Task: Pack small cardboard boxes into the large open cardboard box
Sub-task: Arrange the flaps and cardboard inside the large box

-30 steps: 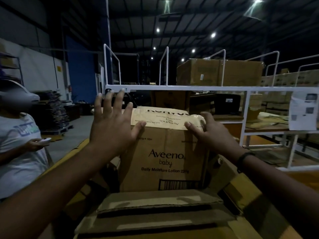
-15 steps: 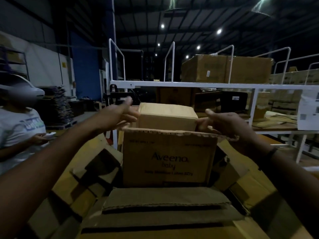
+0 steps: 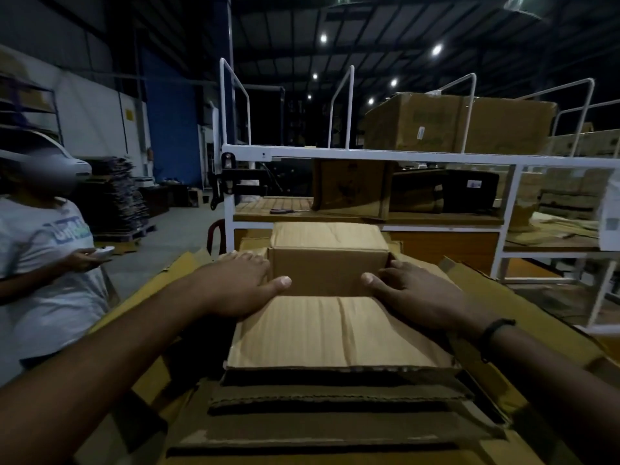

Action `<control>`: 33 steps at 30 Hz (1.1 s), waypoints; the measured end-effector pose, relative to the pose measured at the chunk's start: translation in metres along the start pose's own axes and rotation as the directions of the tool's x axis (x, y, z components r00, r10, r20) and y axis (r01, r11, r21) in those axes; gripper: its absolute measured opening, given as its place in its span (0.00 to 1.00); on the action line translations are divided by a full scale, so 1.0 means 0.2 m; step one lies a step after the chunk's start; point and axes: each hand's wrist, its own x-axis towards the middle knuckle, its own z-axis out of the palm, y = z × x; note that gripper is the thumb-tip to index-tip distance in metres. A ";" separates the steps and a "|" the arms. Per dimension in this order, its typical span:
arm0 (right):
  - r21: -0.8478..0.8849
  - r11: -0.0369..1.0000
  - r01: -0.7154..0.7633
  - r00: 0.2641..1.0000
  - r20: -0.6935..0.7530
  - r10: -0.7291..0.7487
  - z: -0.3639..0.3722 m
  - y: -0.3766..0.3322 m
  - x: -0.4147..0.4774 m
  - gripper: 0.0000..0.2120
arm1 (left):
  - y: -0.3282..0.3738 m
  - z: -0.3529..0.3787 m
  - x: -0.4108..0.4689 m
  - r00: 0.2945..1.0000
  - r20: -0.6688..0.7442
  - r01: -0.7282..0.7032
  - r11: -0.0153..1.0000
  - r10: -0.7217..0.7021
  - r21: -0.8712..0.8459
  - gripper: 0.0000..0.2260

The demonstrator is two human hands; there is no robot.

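A small plain cardboard box point(image 3: 328, 260) sits at the centre, its far top edge raised. My left hand point(image 3: 241, 283) presses its left side with the thumb on the front face. My right hand point(image 3: 412, 290) holds its right side the same way. Directly in front of the small box lies a pale cardboard panel point(image 3: 335, 330), flat and creased down the middle. Wide flaps of the large open cardboard box point(image 3: 486, 290) spread out to the left and right under my arms. The bottom of the small box is hidden.
A white metal rack point(image 3: 369, 157) with big cartons stands just behind the boxes. A person in a white T-shirt point(image 3: 43, 263) stands at the left holding a small device. Stacked corrugated sheets point(image 3: 335, 414) lie nearest to me.
The small box has come down from above the printed carton to a lower spot between my hands. My view has tilted down, and the printed face is out of sight.
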 end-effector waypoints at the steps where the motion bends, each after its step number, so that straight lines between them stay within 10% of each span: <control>1: -0.013 1.000 0.007 1.000 0.013 -0.006 0.02 0.00 0.00 0.45 | -0.01 0.03 0.00 1.000 0.005 -0.006 1.000 0.006 0.007 0.46; 6: -0.004 1.000 0.014 0.996 0.083 -0.013 0.11 0.02 0.00 0.44 | -0.01 0.12 0.00 0.999 0.036 -0.019 0.998 0.017 0.055 0.61; 13: -0.113 0.994 0.001 0.992 0.123 0.013 0.30 0.02 -0.04 0.42 | 0.04 0.31 -0.01 0.989 0.143 0.004 0.984 -0.030 0.180 0.45; 21: -0.127 0.992 -0.005 0.972 0.233 0.035 0.42 0.05 -0.07 0.42 | 0.06 0.45 -0.02 0.980 0.196 -0.011 0.979 -0.029 0.201 0.66; 26: -0.177 0.984 0.026 0.969 0.246 0.018 0.47 0.08 -0.06 0.42 | 0.10 0.44 -0.01 0.976 0.209 0.016 0.979 -0.059 0.201 0.40; 33: -0.122 0.990 0.070 0.989 0.142 -0.052 0.52 0.11 -0.09 0.43 | 0.15 0.45 -0.05 0.949 0.317 -0.004 1.000 0.003 0.004 0.39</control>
